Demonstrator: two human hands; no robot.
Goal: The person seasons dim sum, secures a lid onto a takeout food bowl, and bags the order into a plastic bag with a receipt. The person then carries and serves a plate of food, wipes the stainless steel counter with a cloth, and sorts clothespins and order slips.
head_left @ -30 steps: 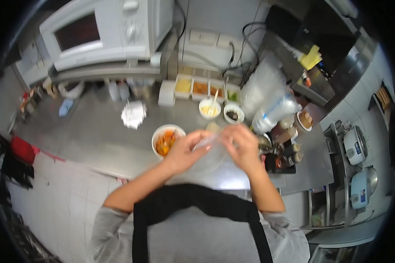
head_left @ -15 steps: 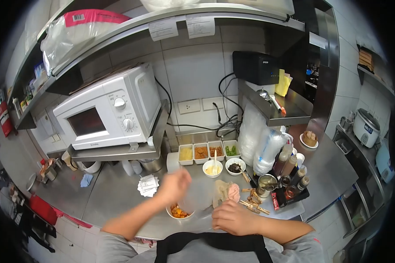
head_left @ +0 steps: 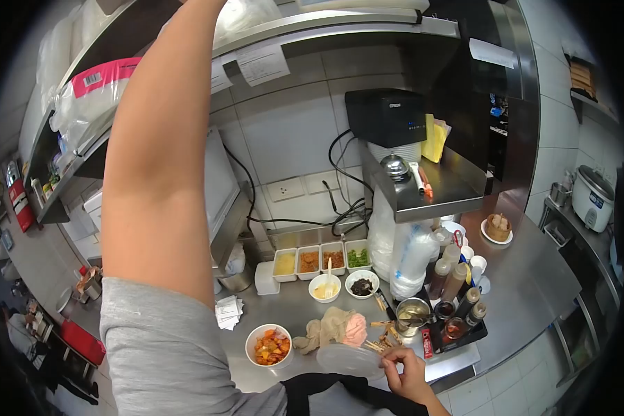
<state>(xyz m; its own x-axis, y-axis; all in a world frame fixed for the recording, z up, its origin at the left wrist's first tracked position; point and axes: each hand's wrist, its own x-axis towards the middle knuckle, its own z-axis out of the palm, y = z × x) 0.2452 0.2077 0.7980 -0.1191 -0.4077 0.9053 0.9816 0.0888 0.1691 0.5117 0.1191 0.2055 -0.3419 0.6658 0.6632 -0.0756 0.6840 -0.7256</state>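
My left arm stretches up across the view to the top shelf, and my left hand is out of sight past the upper edge. In my right hand [head_left: 404, 374], low at the front of the counter, the rim of a clear round plastic lid [head_left: 350, 360] is pinched between thumb and fingers. Left of the lid stands a white bowl [head_left: 249, 351] of orange, diced food [head_left: 271, 347]. A crumpled beige cloth [head_left: 322, 328] lies just behind the lid, with a pink cloth [head_left: 355, 328] against it.
Behind are two small white bowls, one with yellow contents [head_left: 324, 288], one with dark [head_left: 362, 283], and several topping tubs [head_left: 309, 261]. A black tray [head_left: 473, 338] of sauce bottles stands right. Overhead runs a steel shelf [head_left: 340, 21]; a black printer [head_left: 385, 114] sits below it.
My left hand has risen from beside the bowl of orange food to above the frame. My right hand has moved rightward with the clear lid. The view has shifted.
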